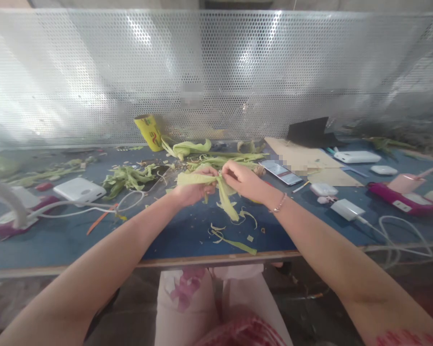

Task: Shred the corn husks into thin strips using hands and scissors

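Both my hands meet above the blue tabletop [187, 235], their fingertips nearly touching. My left hand [192, 193] is closed on a pale green leaf [192, 179], whose broad part extends left over the fingers. With thumb and fingers pinched, my right hand [242, 178] grips the same leafy piece at its top. A long pale strip [226, 202] dangles between the hands toward the table. Exactly how the parts join is hidden by the fingers. Below lie thin peeled shreds and a longer green strip [240, 247]. Behind the hands are more pale green leaves [191, 148].
A leaf pile [128, 179] and a white box-shaped device [80, 191] with cables are on the left. A yellow tube [148, 132] leans near the perforated metal screen [223, 62]. Rightward are a phone [280, 172], brown cardboard [303, 158], a white charger [347, 209] and a magenta power strip [400, 199].
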`<state>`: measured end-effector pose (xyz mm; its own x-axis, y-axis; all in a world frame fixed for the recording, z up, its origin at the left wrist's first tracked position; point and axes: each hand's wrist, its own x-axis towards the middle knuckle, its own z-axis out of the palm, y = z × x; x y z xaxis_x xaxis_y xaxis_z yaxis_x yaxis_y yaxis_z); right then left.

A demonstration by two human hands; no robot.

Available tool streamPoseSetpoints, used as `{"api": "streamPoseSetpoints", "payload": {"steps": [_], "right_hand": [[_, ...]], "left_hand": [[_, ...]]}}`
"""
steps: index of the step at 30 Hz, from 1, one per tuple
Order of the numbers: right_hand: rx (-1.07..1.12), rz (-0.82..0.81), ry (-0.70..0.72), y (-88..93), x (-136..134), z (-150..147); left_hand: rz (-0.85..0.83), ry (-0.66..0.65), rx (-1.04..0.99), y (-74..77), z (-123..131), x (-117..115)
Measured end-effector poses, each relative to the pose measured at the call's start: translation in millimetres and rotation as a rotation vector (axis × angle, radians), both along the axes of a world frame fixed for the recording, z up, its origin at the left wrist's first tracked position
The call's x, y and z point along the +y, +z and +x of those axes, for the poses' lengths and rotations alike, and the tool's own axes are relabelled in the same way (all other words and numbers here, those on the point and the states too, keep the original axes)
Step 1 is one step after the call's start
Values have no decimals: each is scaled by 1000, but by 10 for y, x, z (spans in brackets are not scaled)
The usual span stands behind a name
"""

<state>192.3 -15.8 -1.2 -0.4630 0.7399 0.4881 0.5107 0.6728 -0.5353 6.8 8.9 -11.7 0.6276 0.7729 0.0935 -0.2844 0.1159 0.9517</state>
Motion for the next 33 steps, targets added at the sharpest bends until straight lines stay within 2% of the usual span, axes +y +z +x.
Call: {"api": "streamPoseSetpoints", "payload": {"steps": [4,10,14,20,25,33], "right_hand": [[77,28,-91,-24,44,-6],[102,78,-138,-43,104,-19],[52,106,-155,-55,66,-40],[-6,104,-150,-49,-56,-133],[-66,42,-75,-32,-54,-111],[-181,-51,201,34,-67,-31]], "left_hand": [[49,99,-76,-1,24,8],[87,152,-132,3,85,-25],[114,157,-87,24,112,-85],[102,285,64,-10,152,-118],[49,204,123,-23,93,-69],[-6,-83,307,-57,-67,49]]}}
